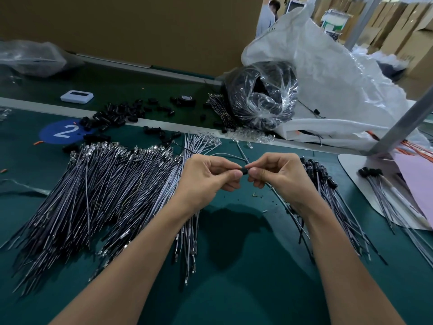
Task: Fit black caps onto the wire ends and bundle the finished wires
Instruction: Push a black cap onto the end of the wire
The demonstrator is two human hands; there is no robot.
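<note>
- While pinching a black cap above the green mat, seemingly midway through the fitting step, with bundling not yet begun.
- Left hand: thumb and forefinger curled tight on the cap's near end, remaining fingers tucked beneath.
- Right hand: fingertips closed on the wire right beside the cap, with the tail trailing down and away under the wrist.
- Fully seated or not: cannot tell, with the joint hidden behind the fingertips.
- Next, probably: press cap and wire together along one straight line until snug, then lay the piece with the capped wires just right of the right hand.
- Calls for a firm, well-aligned push, for fear of buckling so thin a wire.
- Cap: small, matte, a stubby cylinder, likely rubber or soft plastic.
- Wire: thin, grey-sleeved, springy-looking, gently curved.
- Left of the hands: a broad fan of uncapped wires, tipped with shiny metal ends.
- Farther back: loose caps scattered near a blue disc marked 2.
- Beyond those: a crinkled clear bag of black parts, leaning against a white sack.
</note>
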